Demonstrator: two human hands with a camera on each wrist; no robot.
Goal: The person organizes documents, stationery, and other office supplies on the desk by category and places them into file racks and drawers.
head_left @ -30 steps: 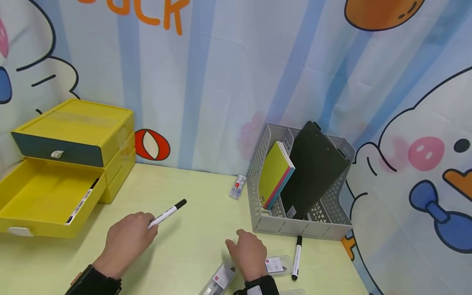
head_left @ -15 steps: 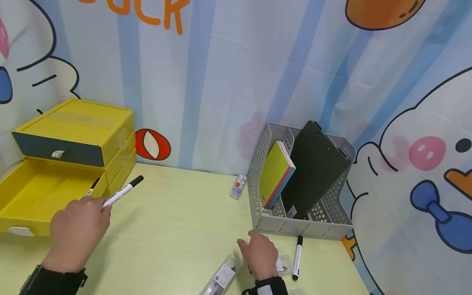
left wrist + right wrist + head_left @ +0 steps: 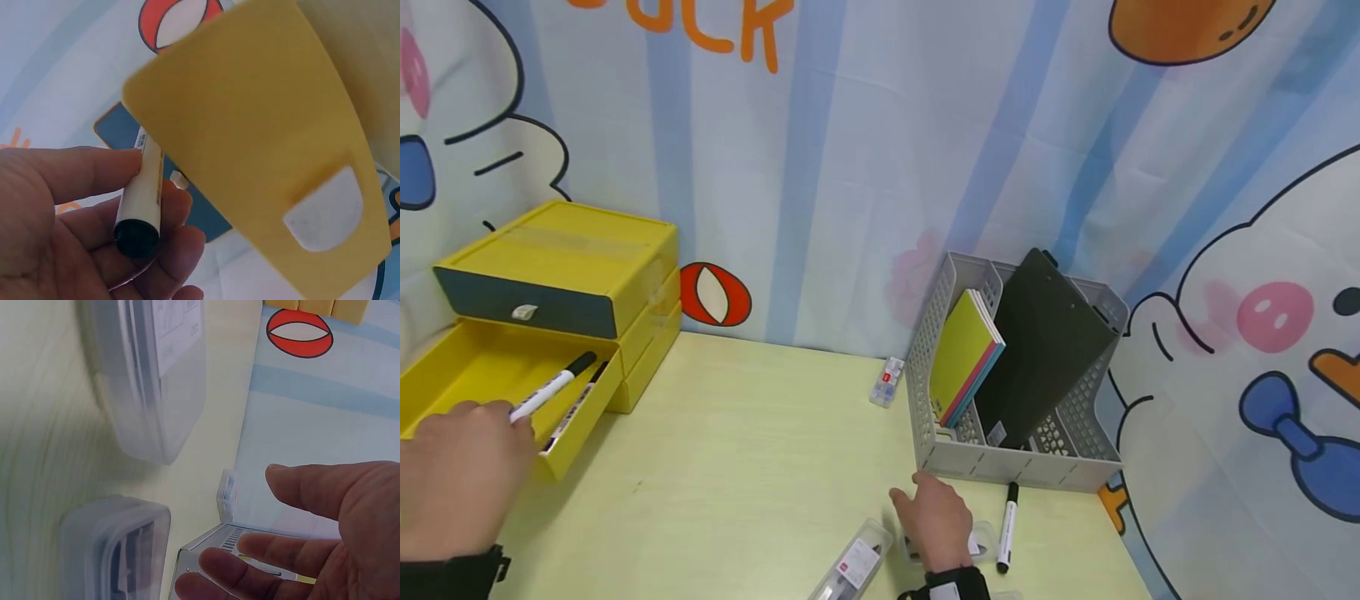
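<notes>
Nearest to the camera, the left hand (image 3: 463,479) pinches a white marker (image 3: 546,392) between thumb and curled fingers; the marker is tilted, and its black cap points over the open yellow drawer (image 3: 587,432), where a second marker (image 3: 571,414) lies along the side wall. Whether the held marker touches the drawer cannot be told. It should be light, stiff and rather slippery, not easily broken; the middle of the barrel seems the best place to take it, because a pull on the cap could loosen it. The right hand (image 3: 936,521) holds nothing, its fingers relaxed, above the worktop (image 3: 737,433) near a clear box (image 3: 857,562). Just beyond, a third marker (image 3: 1008,529) lies before the grey rack (image 3: 1018,467), which carries notebooks (image 3: 962,358) and a dark clipboard (image 3: 1041,342). Farthest, a printed curtain (image 3: 865,167) hangs.
</notes>
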